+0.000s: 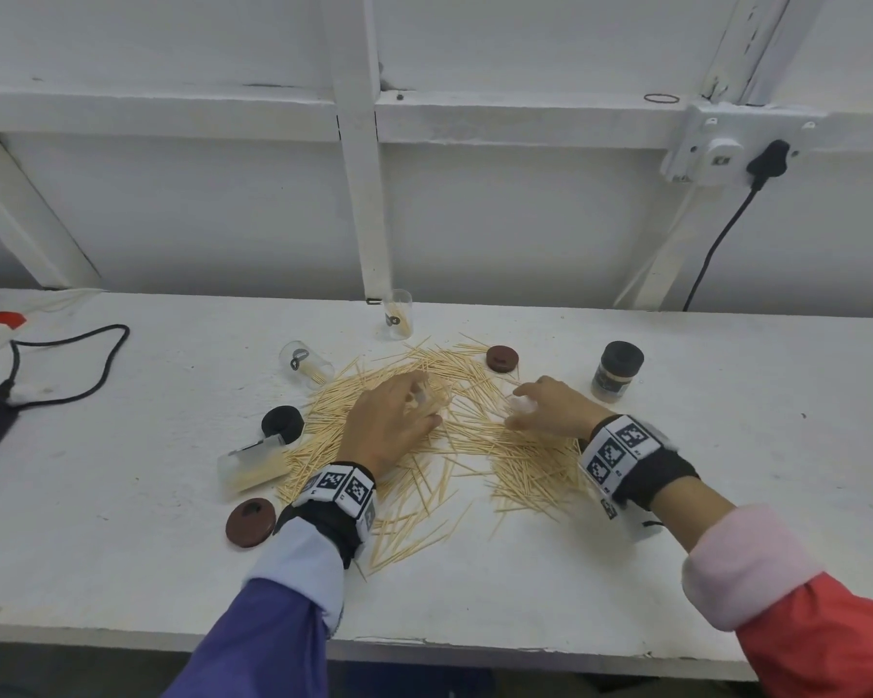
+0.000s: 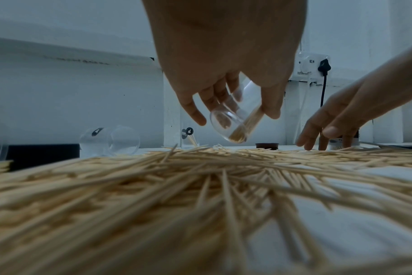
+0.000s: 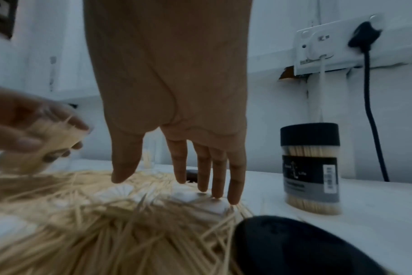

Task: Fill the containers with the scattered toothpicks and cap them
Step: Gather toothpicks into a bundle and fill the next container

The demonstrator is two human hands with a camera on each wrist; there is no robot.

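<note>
two hands over the toothpicks [image 1: 454, 435] scattered on the white bench [image 1: 726, 496]. left hand [image 1: 391, 420] grasps a clear container [image 2: 235, 124], tilted, few toothpicks inside; from the head view it is mostly hidden by fingers. right hand [image 1: 550, 408] released, fingertips [image 3: 233, 199] down on the pile. capped full container [image 1: 617, 370] stands just beside it. right wrist view blurred, lower corner blocked by something dark.
</note>
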